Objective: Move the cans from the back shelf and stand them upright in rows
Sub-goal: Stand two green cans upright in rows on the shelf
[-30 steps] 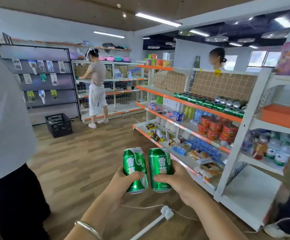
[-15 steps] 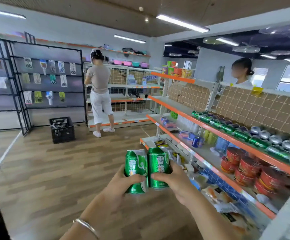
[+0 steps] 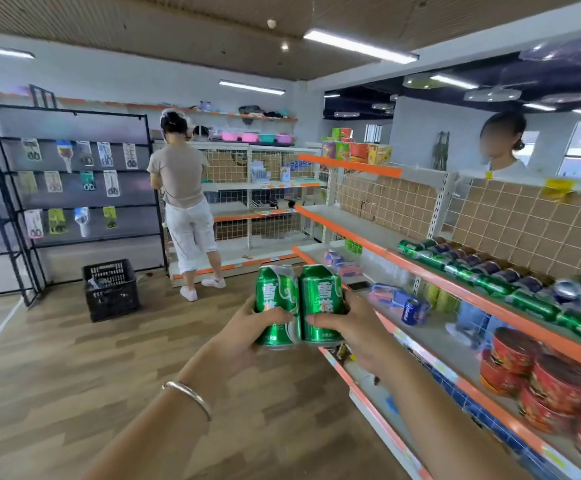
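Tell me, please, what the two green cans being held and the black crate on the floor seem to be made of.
The left can and right can: thin metal, likely aluminium, with glossy green printed coating; glare streaks run down their sides. The black crate: probably moulded plastic, matt; its walls are a lattice of slots.

A person's bare left forearm (image 3: 143, 441) wears a slim silver bangle (image 3: 188, 396), a plain, smooth, polished band sitting loosely just above the wrist, while the right forearm (image 3: 445, 427) is likewise bare up to the lower edge of the view.
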